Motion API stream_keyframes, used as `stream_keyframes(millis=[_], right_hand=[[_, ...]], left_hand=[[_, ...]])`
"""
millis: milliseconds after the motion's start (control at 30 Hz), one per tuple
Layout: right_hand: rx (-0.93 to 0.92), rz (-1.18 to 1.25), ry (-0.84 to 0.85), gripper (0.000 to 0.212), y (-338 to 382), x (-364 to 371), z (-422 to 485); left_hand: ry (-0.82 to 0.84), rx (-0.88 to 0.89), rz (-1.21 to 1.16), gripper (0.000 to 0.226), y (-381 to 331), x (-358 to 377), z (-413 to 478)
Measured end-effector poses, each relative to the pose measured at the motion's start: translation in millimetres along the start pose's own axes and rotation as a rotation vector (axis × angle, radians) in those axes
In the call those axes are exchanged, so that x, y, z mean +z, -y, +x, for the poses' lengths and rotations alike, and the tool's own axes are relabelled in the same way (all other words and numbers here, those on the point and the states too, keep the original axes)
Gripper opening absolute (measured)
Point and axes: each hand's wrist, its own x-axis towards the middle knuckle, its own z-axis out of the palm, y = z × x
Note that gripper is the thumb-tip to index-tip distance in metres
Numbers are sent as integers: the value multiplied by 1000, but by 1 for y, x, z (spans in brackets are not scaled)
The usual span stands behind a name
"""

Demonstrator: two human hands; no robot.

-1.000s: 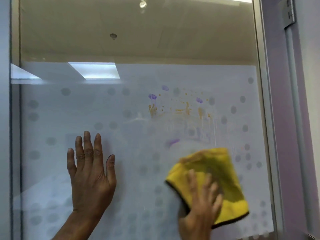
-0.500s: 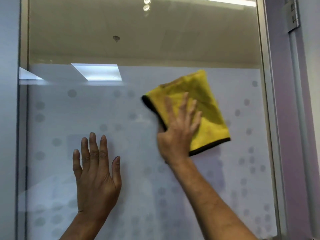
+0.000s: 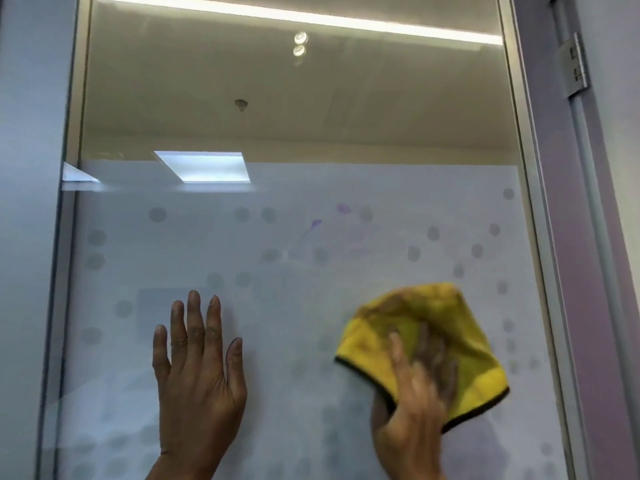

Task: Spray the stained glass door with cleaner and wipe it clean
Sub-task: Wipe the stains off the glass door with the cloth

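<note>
While left hand (image 3: 199,372) lies flat on glass door (image 3: 294,341), fingers straight, right hand (image 3: 414,400) presses yellow cloth (image 3: 467,355) to it, fingers extended, blurred. Faint purple smears (image 3: 343,208) sit above cloth.

Door (image 3: 294,341): L hand (image 3: 197,372) flat, lower centre; cloth (image 3: 450,327) lower right nr frame edge; faint purple smears (image 3: 343,207) above.

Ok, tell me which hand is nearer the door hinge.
Right. The right hand, on the yellow cloth, sits below the hinge; the left hand lies much farther left.
</note>
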Motion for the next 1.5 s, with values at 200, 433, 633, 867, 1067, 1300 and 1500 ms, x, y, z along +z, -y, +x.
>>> stream_keyframes(millis=[200, 433, 633, 867, 1067, 1300, 1500], right_hand=[[352, -10, -166, 67, -2, -9, 115], [163, 53, -88, 77, 76, 4, 199], [-320, 9, 72, 86, 139, 21, 166], [-448, 40, 153, 89, 122, 31, 45], [-231, -81, 18, 73, 42, 15, -14], [237, -89, -83, 70, -10, -12, 68], [306, -35, -156, 64, 19, -1, 170]], left_hand=[[-2, 4, 9, 66, -1, -1, 1], [-1, 7, 10, 66, -2, 0, 0], [-38, 15, 11, 60, 1, 2, 1], [-30, 60, -27, 63, 6, 2, -1], [-19, 7, -7, 60, 0, -1, 0], [5, 0, -4, 63, 0, 0, -1], [-3, 8, 6, 64, -1, 0, 0]])
